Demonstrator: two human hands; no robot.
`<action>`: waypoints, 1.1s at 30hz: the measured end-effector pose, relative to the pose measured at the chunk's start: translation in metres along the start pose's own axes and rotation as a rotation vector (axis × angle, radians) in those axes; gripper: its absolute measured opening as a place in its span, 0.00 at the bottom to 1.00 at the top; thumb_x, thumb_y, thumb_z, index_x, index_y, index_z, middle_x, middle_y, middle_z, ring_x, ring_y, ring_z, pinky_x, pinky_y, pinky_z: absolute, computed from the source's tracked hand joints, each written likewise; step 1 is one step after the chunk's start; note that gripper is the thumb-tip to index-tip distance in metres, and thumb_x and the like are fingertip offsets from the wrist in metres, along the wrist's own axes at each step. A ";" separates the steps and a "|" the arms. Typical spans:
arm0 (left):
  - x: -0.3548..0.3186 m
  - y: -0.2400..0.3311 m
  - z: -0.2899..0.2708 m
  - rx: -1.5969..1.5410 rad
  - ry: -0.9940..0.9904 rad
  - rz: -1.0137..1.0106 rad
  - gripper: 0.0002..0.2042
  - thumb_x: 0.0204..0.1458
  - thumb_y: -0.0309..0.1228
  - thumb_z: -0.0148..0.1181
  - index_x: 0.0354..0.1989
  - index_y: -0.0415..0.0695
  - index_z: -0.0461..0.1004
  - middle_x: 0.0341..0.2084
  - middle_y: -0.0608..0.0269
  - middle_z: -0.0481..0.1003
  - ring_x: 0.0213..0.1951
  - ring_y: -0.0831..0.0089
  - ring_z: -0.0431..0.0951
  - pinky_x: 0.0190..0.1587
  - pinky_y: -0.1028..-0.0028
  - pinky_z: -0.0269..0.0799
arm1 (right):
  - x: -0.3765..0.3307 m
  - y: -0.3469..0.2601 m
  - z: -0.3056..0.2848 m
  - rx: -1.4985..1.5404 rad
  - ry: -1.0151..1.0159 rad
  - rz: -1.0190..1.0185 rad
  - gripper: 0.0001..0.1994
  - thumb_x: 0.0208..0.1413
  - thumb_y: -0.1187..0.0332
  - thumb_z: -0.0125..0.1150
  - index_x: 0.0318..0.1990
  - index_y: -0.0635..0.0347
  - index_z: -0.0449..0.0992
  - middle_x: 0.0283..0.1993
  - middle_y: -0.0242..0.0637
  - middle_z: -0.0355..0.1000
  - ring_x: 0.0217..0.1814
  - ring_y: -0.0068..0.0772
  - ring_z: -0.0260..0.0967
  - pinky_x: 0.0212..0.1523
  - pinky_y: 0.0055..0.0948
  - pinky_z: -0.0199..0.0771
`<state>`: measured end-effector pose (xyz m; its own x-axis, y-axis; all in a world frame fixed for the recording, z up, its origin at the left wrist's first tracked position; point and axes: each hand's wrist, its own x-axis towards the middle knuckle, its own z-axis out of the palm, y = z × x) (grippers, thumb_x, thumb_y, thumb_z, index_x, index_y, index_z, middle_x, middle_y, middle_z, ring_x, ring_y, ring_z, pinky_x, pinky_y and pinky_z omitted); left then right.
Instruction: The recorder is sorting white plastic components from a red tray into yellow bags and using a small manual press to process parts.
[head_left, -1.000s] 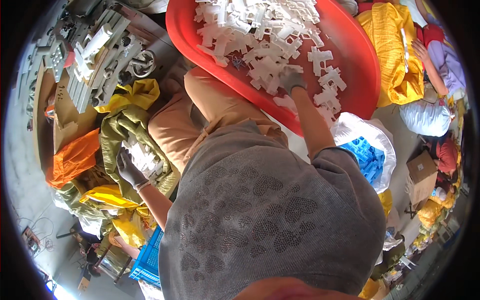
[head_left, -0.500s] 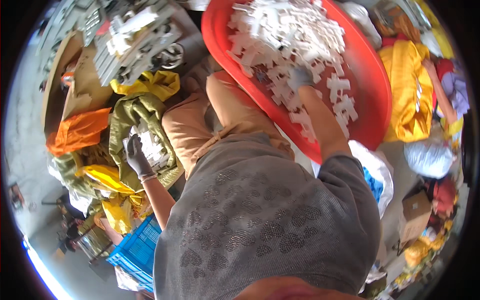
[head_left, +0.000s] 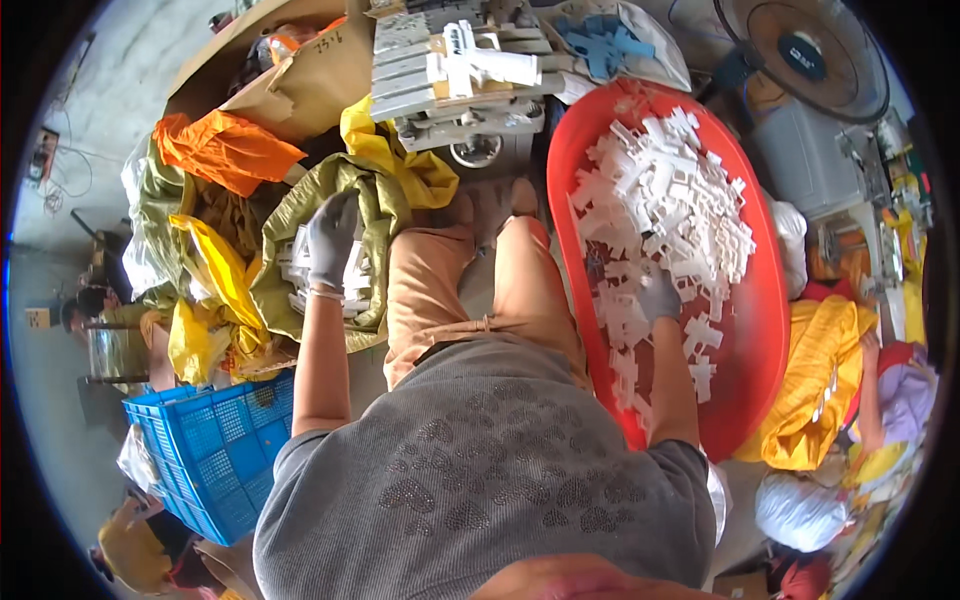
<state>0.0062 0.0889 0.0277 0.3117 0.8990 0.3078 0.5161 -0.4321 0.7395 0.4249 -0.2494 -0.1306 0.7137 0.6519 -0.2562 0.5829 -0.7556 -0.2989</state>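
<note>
My left hand (head_left: pixel 332 242), in a grey glove, is over the mouth of an olive-green sack (head_left: pixel 285 235). Its fingers stretch away from me and nothing shows in them. White plastic pieces (head_left: pixel 300 270) lie inside the sack. On my right, a long red tub (head_left: pixel 757 400) holds a heap of white pistol-shaped plastic pieces (head_left: pixel 690 190). My right hand (head_left: pixel 660 297), also gloved, reaches down to the near side of that heap and touches it. Its fingertips are lost among the pieces, so their grip is unclear.
Ahead stands a slatted metal table (head_left: pixel 405 70) with a white toy pistol (head_left: pixel 485 65) on it. A cardboard box (head_left: pixel 290 85), orange cloth (head_left: pixel 225 155) and a blue crate (head_left: pixel 215 450) are at left. A fan (head_left: pixel 805 55) and a yellow sack (head_left: pixel 815 385) are at right.
The view has swung round, so the tub now lies more to the right and the table ahead. My left hand stays over the sack and my right hand stays at the heap.
</note>
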 end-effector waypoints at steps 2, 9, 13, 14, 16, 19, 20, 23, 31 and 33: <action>0.026 0.020 0.000 -0.030 0.067 0.221 0.09 0.52 0.27 0.54 0.40 0.40 0.76 0.32 0.57 0.78 0.32 0.70 0.79 0.37 0.75 0.72 | 0.013 0.013 -0.012 -0.062 0.048 -0.019 0.20 0.46 0.61 0.58 0.50 0.41 0.68 0.43 0.41 0.69 0.42 0.48 0.71 0.41 0.45 0.71; 0.104 0.099 0.008 0.108 0.149 0.565 0.11 0.50 0.31 0.56 0.41 0.42 0.75 0.37 0.54 0.76 0.40 0.57 0.75 0.44 0.67 0.70 | 0.000 -0.017 -0.096 1.110 0.102 0.172 0.13 0.54 0.58 0.57 0.42 0.53 0.71 0.37 0.28 0.71 0.34 0.21 0.68 0.29 0.20 0.65; 0.131 0.120 0.027 0.160 -0.042 0.667 0.18 0.49 0.38 0.60 0.47 0.44 0.72 0.45 0.53 0.72 0.48 0.56 0.72 0.48 0.66 0.68 | -0.015 -0.029 -0.115 1.671 -0.114 -0.036 0.11 0.60 0.63 0.51 0.49 0.52 0.67 0.50 0.30 0.67 0.53 0.23 0.64 0.44 0.19 0.67; 0.137 0.124 0.034 0.114 -0.122 0.606 0.19 0.48 0.38 0.61 0.47 0.44 0.72 0.45 0.53 0.73 0.47 0.55 0.72 0.48 0.65 0.68 | -0.012 -0.028 -0.109 1.713 -0.135 -0.140 0.11 0.61 0.69 0.48 0.50 0.54 0.66 0.54 0.31 0.65 0.56 0.25 0.62 0.51 0.21 0.65; 0.148 0.123 0.039 0.176 -0.195 0.554 0.20 0.46 0.38 0.63 0.47 0.44 0.71 0.40 0.54 0.75 0.43 0.59 0.75 0.44 0.67 0.70 | -0.011 -0.040 -0.112 1.676 -0.107 -0.195 0.11 0.61 0.70 0.48 0.50 0.55 0.65 0.56 0.32 0.64 0.58 0.25 0.61 0.52 0.23 0.65; 0.149 0.122 0.043 -0.116 -0.241 0.450 0.15 0.45 0.36 0.64 0.41 0.44 0.74 0.28 0.54 0.77 0.31 0.63 0.78 0.35 0.70 0.72 | -0.018 -0.099 -0.144 1.709 -0.048 -0.376 0.13 0.60 0.72 0.47 0.52 0.57 0.64 0.57 0.37 0.63 0.61 0.28 0.59 0.58 0.27 0.60; 0.146 0.121 0.039 -0.123 -0.159 0.501 0.15 0.46 0.36 0.64 0.41 0.44 0.74 0.29 0.54 0.77 0.31 0.64 0.78 0.35 0.71 0.72 | -0.015 -0.119 -0.155 1.738 -0.013 -0.423 0.13 0.60 0.73 0.47 0.53 0.57 0.64 0.57 0.37 0.63 0.61 0.29 0.59 0.58 0.28 0.59; 0.132 0.116 0.023 -0.327 -0.009 0.361 0.14 0.47 0.32 0.64 0.42 0.43 0.75 0.29 0.60 0.78 0.32 0.75 0.77 0.36 0.77 0.71 | 0.001 -0.194 -0.185 1.644 0.031 -0.665 0.15 0.59 0.71 0.50 0.54 0.58 0.64 0.58 0.39 0.63 0.60 0.31 0.60 0.58 0.32 0.61; 0.052 -0.012 -0.052 -0.452 0.282 -0.072 0.14 0.51 0.26 0.59 0.46 0.36 0.72 0.40 0.64 0.75 0.40 0.81 0.72 0.45 0.82 0.67 | 0.084 -0.317 -0.179 1.283 -0.229 -0.799 0.13 0.56 0.74 0.54 0.50 0.58 0.69 0.47 0.32 0.68 0.45 0.23 0.68 0.39 0.19 0.71; 0.016 -0.041 -0.075 -0.374 0.341 -0.140 0.15 0.50 0.29 0.59 0.46 0.36 0.72 0.40 0.62 0.75 0.41 0.77 0.74 0.45 0.80 0.68 | 0.093 -0.326 -0.183 1.170 -0.284 -0.732 0.14 0.54 0.71 0.58 0.49 0.56 0.71 0.39 0.26 0.70 0.33 0.14 0.67 0.26 0.13 0.64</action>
<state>-0.0700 0.1265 0.0476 -0.0491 0.9456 0.3216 0.1950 -0.3067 0.9316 0.3724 0.0454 0.1112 0.2098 0.9653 0.1557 0.0268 0.1535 -0.9878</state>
